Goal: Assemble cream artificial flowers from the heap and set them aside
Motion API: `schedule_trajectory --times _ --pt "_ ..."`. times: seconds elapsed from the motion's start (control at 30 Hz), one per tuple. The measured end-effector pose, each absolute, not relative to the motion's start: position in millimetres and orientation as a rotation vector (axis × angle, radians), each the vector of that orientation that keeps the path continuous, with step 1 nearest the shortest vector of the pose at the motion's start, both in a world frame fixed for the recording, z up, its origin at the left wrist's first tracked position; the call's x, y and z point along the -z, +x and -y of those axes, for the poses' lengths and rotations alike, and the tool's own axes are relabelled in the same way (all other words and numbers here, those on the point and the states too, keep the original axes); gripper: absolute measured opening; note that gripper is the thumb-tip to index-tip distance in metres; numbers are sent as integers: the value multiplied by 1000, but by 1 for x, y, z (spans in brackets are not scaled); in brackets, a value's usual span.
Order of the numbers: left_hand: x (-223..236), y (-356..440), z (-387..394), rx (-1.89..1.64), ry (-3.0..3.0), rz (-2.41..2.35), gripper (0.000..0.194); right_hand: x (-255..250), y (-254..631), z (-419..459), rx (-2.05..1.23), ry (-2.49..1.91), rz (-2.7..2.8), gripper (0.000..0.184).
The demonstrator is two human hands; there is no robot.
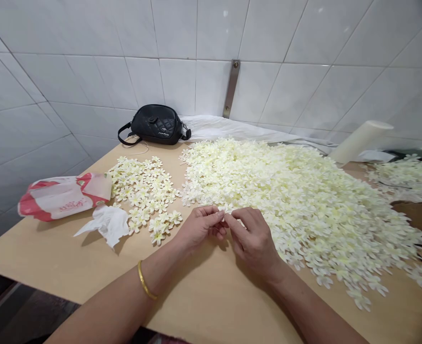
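Just in front of the large heap of pale yellow-white artificial flowers [297, 191], my two hands meet at the fingertips. My left hand [202, 225] is closed, with thumb and forefinger pinching a small white flower [222, 210] that is mostly hidden by the fingers. My right hand [252, 239] is closed too, its thumb and forefinger gripping the near side of the same flower. To the left of my hands lies a smaller spread of flowers [142, 184], with yellow centres showing. A small cluster of flowers [161, 227] sits closest to my left wrist.
On the left of the wooden table [196, 306] lie a red-and-white tissue pack [66, 196] and a crumpled tissue [109, 224]. A black handbag [157, 124] stands by the tiled wall. Behind the heap are a white cloth [218, 126] and a leaning white roll [359, 141].
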State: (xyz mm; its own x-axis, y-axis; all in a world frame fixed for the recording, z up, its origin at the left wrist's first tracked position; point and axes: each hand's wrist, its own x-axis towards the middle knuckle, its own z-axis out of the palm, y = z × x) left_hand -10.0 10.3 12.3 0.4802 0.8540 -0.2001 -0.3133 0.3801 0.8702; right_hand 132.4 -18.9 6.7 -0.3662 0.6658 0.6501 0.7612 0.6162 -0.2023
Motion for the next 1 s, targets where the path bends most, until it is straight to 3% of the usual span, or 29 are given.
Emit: schedule_trajectory --times 0.1,0.57,0.73,1.0 --pt "-9 -13 -14 -872 866 -707 16 -5 132 19 83 -1074 2091 29" --pt "-8 -12 -13 -860 1006 -763 18 -12 129 21 -497 -1277 1770 16" --pt "-8 -12 -14 -811 840 -818 13 -15 133 19 -512 -1136 1877 33" --pt "-10 -11 -14 -793 892 -891 16 -17 136 20 -707 -1205 1730 17"
